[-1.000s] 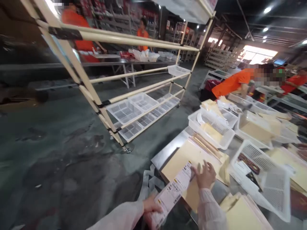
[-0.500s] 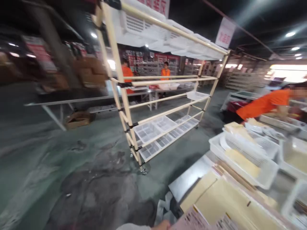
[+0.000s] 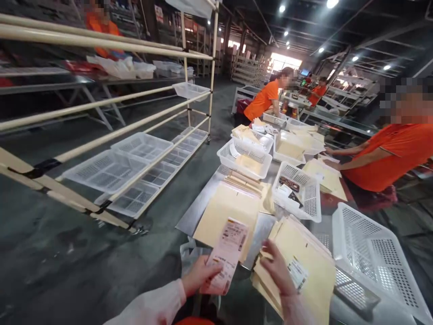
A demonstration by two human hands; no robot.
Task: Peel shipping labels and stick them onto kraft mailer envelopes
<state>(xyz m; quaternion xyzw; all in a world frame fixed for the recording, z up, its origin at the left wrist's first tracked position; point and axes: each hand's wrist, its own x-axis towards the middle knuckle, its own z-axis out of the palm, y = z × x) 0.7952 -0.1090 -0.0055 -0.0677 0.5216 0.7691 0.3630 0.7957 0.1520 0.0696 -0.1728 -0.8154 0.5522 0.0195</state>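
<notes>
My left hand (image 3: 200, 276) is closed on a strip of printed shipping labels (image 3: 224, 253), its thumb on top of them. The strip's upper end overlaps a stack of yellow padded envelopes (image 3: 219, 210) on the metal table. My right hand (image 3: 278, 270) is held over a second envelope stack (image 3: 316, 257), fingers bent but apart, nothing visible in them. A white label (image 3: 297, 272) lies on that stack's top envelope, beside my right hand.
White perforated baskets (image 3: 382, 257) line the table; one basket (image 3: 295, 169) contains small dark items. A wheeled rack (image 3: 135, 121) with baskets stands left. Co-workers in orange work opposite, one person's sleeve (image 3: 399, 144) close on the right, another (image 3: 262, 101) farther back.
My view has turned right and down toward the table. The labels and my left hand show more fully now, and my right hand has come into view.
</notes>
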